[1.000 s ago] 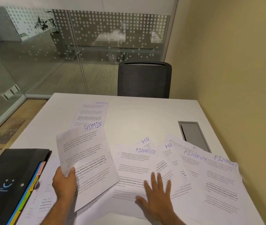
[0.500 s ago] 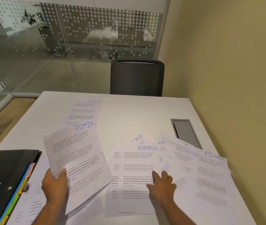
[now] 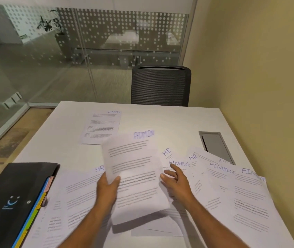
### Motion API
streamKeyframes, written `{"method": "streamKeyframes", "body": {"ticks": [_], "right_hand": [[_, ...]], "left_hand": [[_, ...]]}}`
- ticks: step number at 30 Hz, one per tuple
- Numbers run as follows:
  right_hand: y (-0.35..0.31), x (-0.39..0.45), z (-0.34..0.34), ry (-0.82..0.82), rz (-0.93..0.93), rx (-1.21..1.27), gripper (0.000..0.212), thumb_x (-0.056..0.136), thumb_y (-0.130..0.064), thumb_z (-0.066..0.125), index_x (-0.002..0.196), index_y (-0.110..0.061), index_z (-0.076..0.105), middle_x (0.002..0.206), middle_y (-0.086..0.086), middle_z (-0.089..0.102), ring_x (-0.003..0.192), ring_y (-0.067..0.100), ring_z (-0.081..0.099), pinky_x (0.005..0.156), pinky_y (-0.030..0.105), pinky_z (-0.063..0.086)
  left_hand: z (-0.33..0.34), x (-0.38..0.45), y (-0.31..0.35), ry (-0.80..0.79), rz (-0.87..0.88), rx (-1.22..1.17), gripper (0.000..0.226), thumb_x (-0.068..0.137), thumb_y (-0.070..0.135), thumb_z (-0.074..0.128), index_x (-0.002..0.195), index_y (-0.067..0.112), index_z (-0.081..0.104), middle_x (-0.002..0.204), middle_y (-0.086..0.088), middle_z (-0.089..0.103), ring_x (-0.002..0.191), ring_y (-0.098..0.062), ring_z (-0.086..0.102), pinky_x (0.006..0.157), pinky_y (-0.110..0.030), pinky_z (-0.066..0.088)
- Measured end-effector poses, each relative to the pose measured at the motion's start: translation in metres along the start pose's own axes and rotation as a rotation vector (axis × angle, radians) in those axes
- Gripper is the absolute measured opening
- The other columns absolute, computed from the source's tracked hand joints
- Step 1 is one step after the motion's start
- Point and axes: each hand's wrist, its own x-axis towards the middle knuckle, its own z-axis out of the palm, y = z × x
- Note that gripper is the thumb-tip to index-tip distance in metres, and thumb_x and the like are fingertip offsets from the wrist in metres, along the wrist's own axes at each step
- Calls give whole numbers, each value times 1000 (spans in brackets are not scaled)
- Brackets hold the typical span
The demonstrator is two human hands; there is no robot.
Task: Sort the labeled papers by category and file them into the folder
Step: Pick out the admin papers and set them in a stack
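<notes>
– Where are the two hands?
– Both forearms come up from the bottom edge, bare, angled toward each other. The left hand (image 3: 107,187) is raised, its thumb lying across the front of the ADMIN sheet (image 3: 133,169) and the fingers hidden behind it, so it pinches the page at its left edge.
– And the other one?
– The right hand (image 3: 176,181) sits just beside the sheet's right edge, palm turned inward, fingers loosely spread and mostly straight, index reaching forward. Whether its fingertips touch the sheet I cannot tell; it grips nothing
</notes>
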Motion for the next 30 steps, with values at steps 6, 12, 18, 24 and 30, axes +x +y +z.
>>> {"method": "streamKeyframes", "body": {"ticks": [6,12,18,24,30], "right_hand": [[-6,12,-11,-10,19,-46,20,89,-7,71,109,-7,73,102,10,77,89,23,75,89,45,58],[10,4,-52,211,79,106,20,91,-5,68,110,-10,66,95,7,74,84,25,71,58,23,59],[27,1,-64,306,169,213,32,90,0,67,121,4,63,92,9,71,82,27,68,72,30,53],[23,-1,-62,318,193,265,36,91,0,66,126,3,60,96,10,71,84,28,68,83,38,53],[24,-4,-68,345,204,304,38,90,1,67,126,5,59,101,12,69,80,25,65,78,32,50]], "left_hand": [[16,-7,0,-292,-21,115,25,98,31,60,122,26,57,123,0,69,105,-14,68,90,-32,55],[-44,4,-78,-217,-20,1133,102,81,86,17,159,23,2,167,0,-5,153,-23,-10,119,-56,-6],[-13,-5,-97,-430,59,1151,121,54,101,-5,155,35,-16,163,14,-18,150,-16,-21,115,-59,-17],[21,-8,-79,-523,204,622,84,88,65,55,145,60,-7,163,16,18,150,-10,17,122,-47,18],[-3,-2,-92,-280,52,1136,101,80,88,25,153,35,-22,152,8,-29,149,-24,-22,112,-62,-18]]}}
